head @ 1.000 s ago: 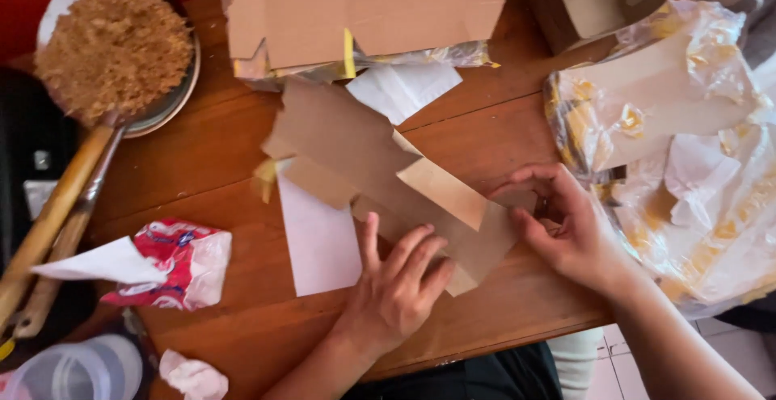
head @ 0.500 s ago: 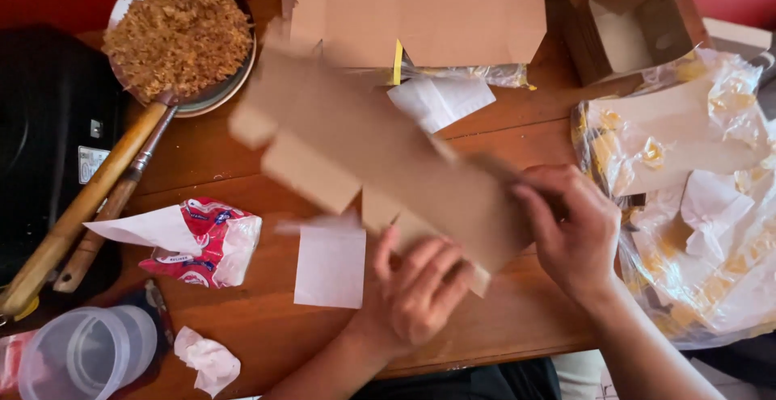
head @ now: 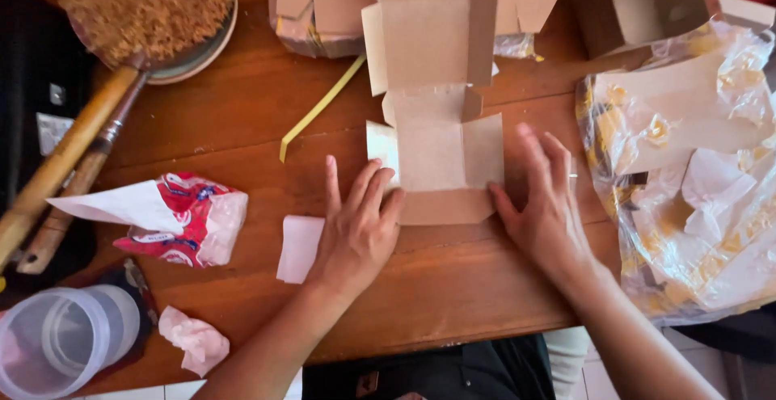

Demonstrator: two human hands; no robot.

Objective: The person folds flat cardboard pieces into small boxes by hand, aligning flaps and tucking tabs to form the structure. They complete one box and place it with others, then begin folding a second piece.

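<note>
I see both hands spread flat with fingers open, gripping nothing: my left hand (head: 360, 226) presses the left edge of the unfolded cardboard box blank (head: 436, 121), my right hand (head: 546, 206) its right flap, on the wooden table (head: 453, 287). Half a second ago the blank was lifted and slanted between the hands; now it lies flat and square at the table's middle. It is matte brown card, creased into panels, beside a crinkled clear plastic bag (head: 687, 182).
</note>
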